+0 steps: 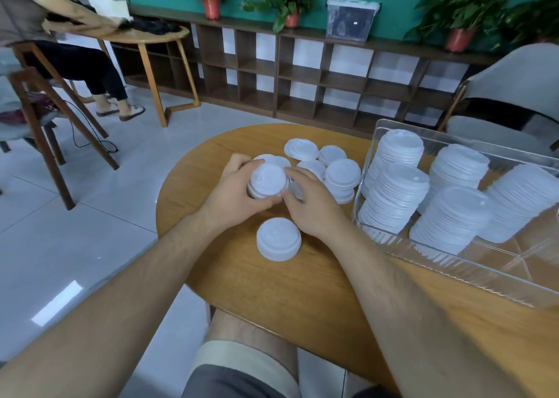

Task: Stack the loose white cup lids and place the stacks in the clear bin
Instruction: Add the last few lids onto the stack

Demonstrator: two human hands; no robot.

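Both hands hold a short stack of white cup lids above the round wooden table. My left hand grips its left side with curled fingers, and my right hand grips its right side. Another short lid stack sits on the table just in front of my hands. Behind them lie loose lids and a small stack. The clear bin at the right holds several tall lid stacks.
A grey chair stands behind the bin. A low wooden shelf unit with potted plants runs along the far wall. At the left a seated person is at another wooden table, beside a wooden stool.
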